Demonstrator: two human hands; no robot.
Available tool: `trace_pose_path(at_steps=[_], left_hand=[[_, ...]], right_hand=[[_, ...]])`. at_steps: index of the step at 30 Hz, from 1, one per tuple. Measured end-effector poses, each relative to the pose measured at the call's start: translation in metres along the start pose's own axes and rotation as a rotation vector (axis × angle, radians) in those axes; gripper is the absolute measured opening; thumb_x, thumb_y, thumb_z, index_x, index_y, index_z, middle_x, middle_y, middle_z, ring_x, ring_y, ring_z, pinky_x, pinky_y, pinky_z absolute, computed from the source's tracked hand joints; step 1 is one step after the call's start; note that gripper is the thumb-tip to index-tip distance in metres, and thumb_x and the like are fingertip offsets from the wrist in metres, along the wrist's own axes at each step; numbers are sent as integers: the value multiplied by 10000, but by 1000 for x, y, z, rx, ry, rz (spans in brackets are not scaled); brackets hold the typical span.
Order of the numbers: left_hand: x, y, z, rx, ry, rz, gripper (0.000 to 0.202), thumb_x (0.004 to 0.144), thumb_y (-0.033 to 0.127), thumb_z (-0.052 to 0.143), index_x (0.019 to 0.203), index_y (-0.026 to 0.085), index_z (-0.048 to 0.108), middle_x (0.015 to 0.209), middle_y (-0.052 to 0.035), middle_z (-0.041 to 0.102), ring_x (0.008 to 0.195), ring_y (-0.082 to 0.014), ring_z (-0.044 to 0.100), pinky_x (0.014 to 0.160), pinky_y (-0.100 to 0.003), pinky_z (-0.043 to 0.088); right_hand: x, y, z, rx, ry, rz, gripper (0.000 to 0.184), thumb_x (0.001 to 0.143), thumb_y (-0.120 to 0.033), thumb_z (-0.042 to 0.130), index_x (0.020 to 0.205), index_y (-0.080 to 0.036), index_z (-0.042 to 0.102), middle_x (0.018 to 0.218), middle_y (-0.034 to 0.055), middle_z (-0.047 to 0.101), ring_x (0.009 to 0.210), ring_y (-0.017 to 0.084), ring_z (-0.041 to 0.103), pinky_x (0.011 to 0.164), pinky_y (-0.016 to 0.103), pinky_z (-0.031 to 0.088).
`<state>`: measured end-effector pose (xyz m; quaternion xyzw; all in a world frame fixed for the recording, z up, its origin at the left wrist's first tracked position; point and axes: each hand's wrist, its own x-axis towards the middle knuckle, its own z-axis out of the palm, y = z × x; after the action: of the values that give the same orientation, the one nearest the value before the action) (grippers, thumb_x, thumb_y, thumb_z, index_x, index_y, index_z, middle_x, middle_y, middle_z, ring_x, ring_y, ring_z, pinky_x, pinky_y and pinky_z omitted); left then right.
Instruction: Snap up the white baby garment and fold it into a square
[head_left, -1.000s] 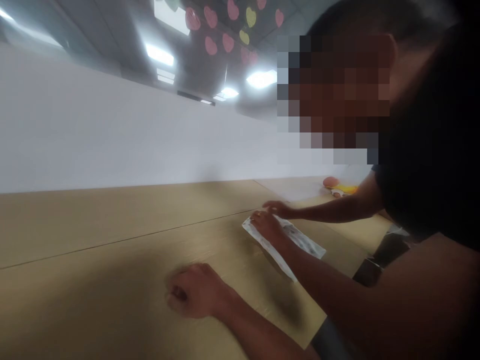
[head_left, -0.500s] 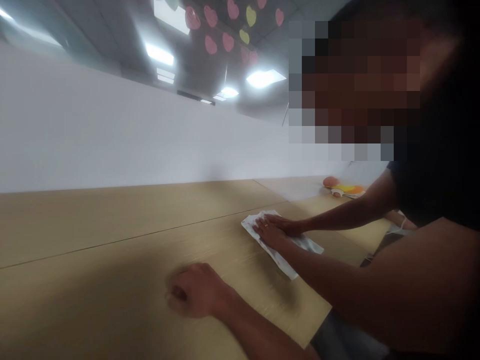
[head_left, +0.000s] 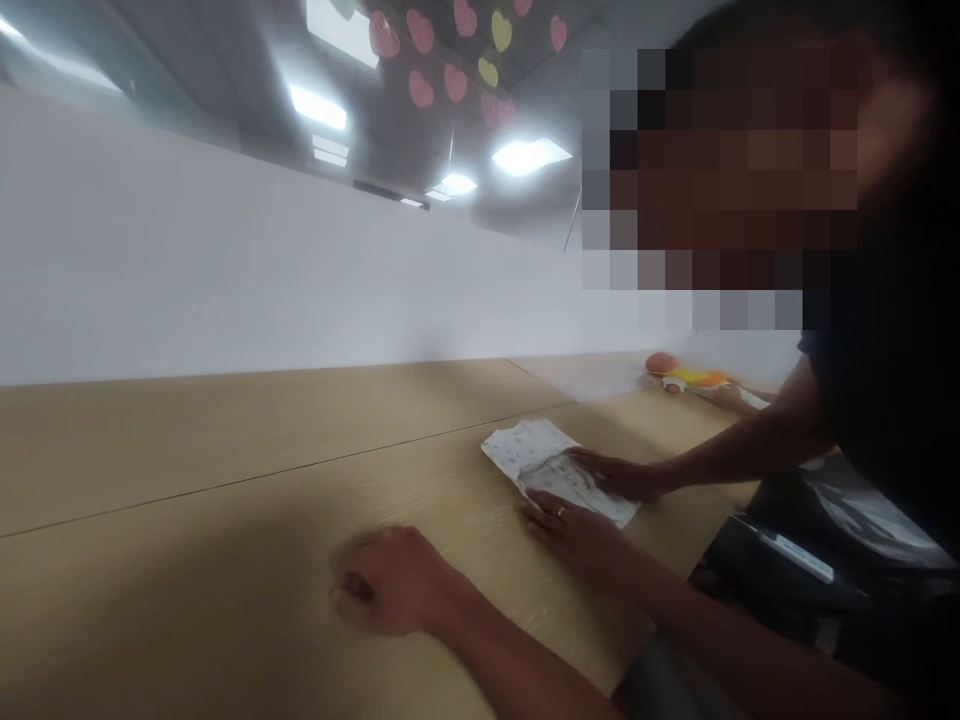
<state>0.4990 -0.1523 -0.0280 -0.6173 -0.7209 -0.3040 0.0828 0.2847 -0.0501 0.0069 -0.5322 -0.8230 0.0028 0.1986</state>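
Observation:
My right hand (head_left: pixel 397 582) rests on the light wooden table (head_left: pixel 187 580), its fingers curled into a loose fist. Nothing shows in the dark hollow between the fingers. My left hand is outside the picture. Beyond my fist lies a white cloth (head_left: pixel 536 440) with a faint small print, creased and partly folded over. A co-worker's two hands press on it: a ringed hand (head_left: pixel 574 535) on the near edge, the other hand (head_left: pixel 622 475) on the right side. My fist stays apart from the cloth.
A white partition (head_left: pixel 225 270) stands along the table's far side. Orange and yellow items (head_left: pixel 690 377) sit at the far right. The co-worker (head_left: pixel 885 380) leans in from the right. Heart-shaped stickers (head_left: pixel 455 83) and ceiling lights (head_left: pixel 532 155) show above.
The co-worker's hands have drawn apart and back toward the right, from the cloth's upper end. More of the cloth shows, with a fold across it. My right hand stays still.

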Motion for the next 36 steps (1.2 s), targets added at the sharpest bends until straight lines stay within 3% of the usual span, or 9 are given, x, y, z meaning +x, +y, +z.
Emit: trace_pose_path(at_steps=[3,5,9,13,17,22,29,32,36], left_hand=[[-2,-3,-22,7,-167,97,400,805,257,523,1158,340,693,1287,-21,636,1242,-328,531,1038,-453,467],[-2,-6,-39,-21,-274,215,374,829,213,495,1131,225,715,1214,-117,662,1190,-351,557,998,-480,493],[-7,-12,-51,-145,-368,338,357,814,134,503,818,392,750,873,18,724,902,-236,652,763,-374,560],[-7,-9,-40,-119,-399,331,246,808,201,563,869,349,750,934,-32,707,985,-276,616,849,-441,528],[-4,-4,-30,-43,-426,293,195,799,263,594,798,406,727,850,47,708,896,-233,602,766,-396,486],[-6,-6,-26,42,-339,368,154,793,284,596,804,327,744,826,16,694,844,-242,569,729,-387,452],[-5,-9,-27,-23,-355,360,172,792,216,586,810,276,747,816,-28,677,836,-241,564,713,-378,446],[-8,-7,-24,-15,-314,312,104,743,268,644,760,327,728,803,12,679,838,-237,556,715,-378,445],[-9,-5,-21,-72,-381,235,98,724,288,659,751,366,712,839,54,696,888,-229,556,724,-371,443]], right_hand=[[0,3,2,5,3,-3,195,846,-335,538,699,-210,517,729,-42,637,668,99,534,567,253,275],[0,5,4,-1,3,1,194,845,-344,538,704,-212,519,731,-43,636,667,98,527,567,253,271],[0,7,5,-5,10,0,171,824,-330,552,704,-218,505,725,-54,625,662,94,508,563,253,260],[1,8,3,3,14,-2,192,822,-328,549,683,-213,482,714,-51,618,670,96,505,569,250,263],[3,13,6,-1,10,2,192,821,-335,555,685,-213,497,714,-48,622,664,100,513,564,251,262],[4,21,10,-3,13,-3,189,822,-335,554,687,-211,509,721,-44,633,664,102,521,563,252,264],[5,21,7,-10,5,-7,183,830,-332,551,697,-210,518,735,-46,636,670,99,524,563,259,261],[5,21,7,-9,-2,-5,183,832,-333,550,699,-210,521,738,-45,636,672,100,527,563,261,259],[4,22,7,8,20,-11,189,830,-335,544,694,-210,501,735,-47,637,669,97,511,567,257,254]])
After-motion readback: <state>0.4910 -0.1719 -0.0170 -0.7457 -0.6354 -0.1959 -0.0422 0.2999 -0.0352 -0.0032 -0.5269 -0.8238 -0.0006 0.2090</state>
